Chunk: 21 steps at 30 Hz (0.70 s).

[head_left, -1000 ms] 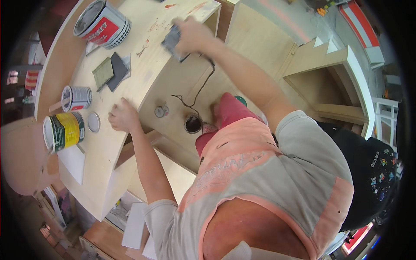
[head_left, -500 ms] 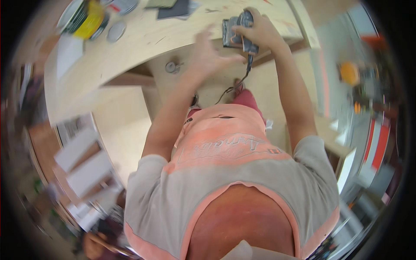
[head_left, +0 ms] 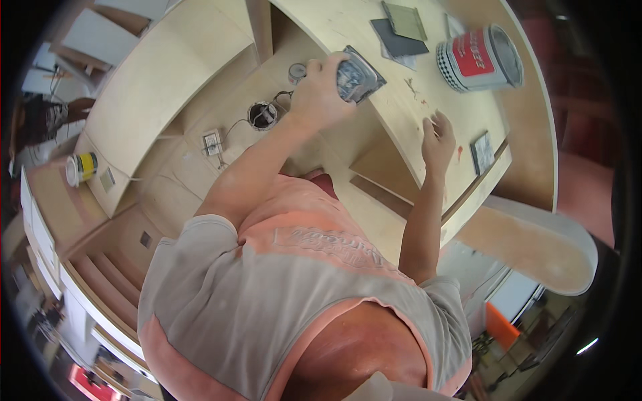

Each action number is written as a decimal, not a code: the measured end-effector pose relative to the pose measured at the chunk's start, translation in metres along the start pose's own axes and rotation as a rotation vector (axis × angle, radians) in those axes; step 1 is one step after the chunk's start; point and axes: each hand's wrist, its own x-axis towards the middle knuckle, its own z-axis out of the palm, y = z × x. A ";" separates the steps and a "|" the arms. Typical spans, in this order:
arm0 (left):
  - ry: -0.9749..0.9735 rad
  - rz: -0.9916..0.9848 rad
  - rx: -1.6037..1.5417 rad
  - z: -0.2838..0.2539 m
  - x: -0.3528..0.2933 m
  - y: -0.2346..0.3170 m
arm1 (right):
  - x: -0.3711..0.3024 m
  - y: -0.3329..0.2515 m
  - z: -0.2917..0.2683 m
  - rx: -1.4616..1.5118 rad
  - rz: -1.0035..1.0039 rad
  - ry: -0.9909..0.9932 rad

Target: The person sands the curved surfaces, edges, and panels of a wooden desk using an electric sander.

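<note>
My left hand (head_left: pixel 321 93) is closed round a corded power sander (head_left: pixel 359 75), lifted at the near edge of the pale wooden worktop (head_left: pixel 394 100). The sander is tilted, and its dark, flat square base faces right. Part of its body is hidden by my fingers. Over the worktop, further right, my right hand (head_left: pixel 439 140) holds nothing; its fingers are loosely bent and apart. Close to that hand lies a grey rectangular block (head_left: pixel 481 152). Dark sandpaper sheets (head_left: pixel 399 41) and a greenish pad (head_left: pixel 405 20) lie at the far side.
A large paint can (head_left: pixel 471 61) with a red label stands at the far right of the worktop. Below on the left are a dark round container (head_left: pixel 262 115), a socket box (head_left: pixel 212 144) with cables, and a small yellow-labelled can (head_left: pixel 81 169). A rounded wooden panel (head_left: pixel 535 244) juts out on the right.
The sander has passed from my right hand to my left, and my right hand has come away from it. The whole view has turned, bringing the paint can to the right.
</note>
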 end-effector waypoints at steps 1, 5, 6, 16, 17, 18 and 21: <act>0.144 0.045 -0.127 0.006 0.000 -0.022 | 0.000 0.007 -0.003 -0.021 -0.008 0.053; 0.406 -0.054 -0.517 0.020 0.002 -0.072 | -0.001 0.047 -0.001 -0.240 -0.077 0.091; 0.427 -0.057 -0.531 0.021 0.007 -0.078 | -0.002 0.049 0.004 -0.276 -0.091 0.096; 0.478 -0.311 -0.901 0.004 0.062 -0.146 | -0.011 0.047 0.034 -0.642 -0.302 0.212; 0.507 -0.287 -0.933 0.001 0.070 -0.155 | -0.011 0.045 0.033 -0.651 -0.306 0.209; 0.507 -0.293 -0.941 -0.003 0.078 -0.163 | -0.011 0.044 0.032 -0.641 -0.263 0.179; 0.596 -0.229 -0.834 -0.017 0.103 -0.186 | -0.009 0.040 0.033 -0.629 -0.218 0.159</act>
